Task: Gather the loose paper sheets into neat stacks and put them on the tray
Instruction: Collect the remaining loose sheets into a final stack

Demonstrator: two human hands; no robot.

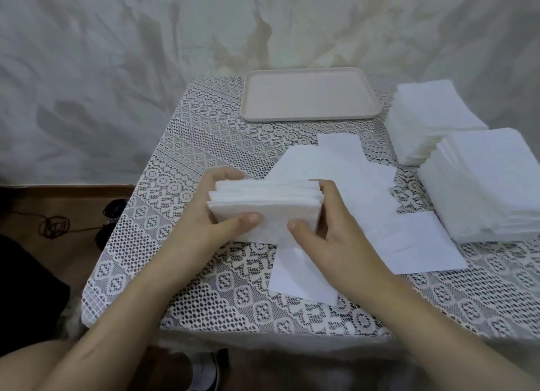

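Over lace tablecloth (222,145), white paper stack (263,212)

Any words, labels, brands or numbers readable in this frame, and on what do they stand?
None readable. The held stack, the loose sheets, the side piles and the tray bear no print; the tablecloth shows only lace pattern.

Two bare forearms, uncovered as far as the view shows, with a left hand (213,218) and right hand (327,235) whose thumbnails are short and plain. Black fabric (possibly clothing, hard to tell) at lower left.
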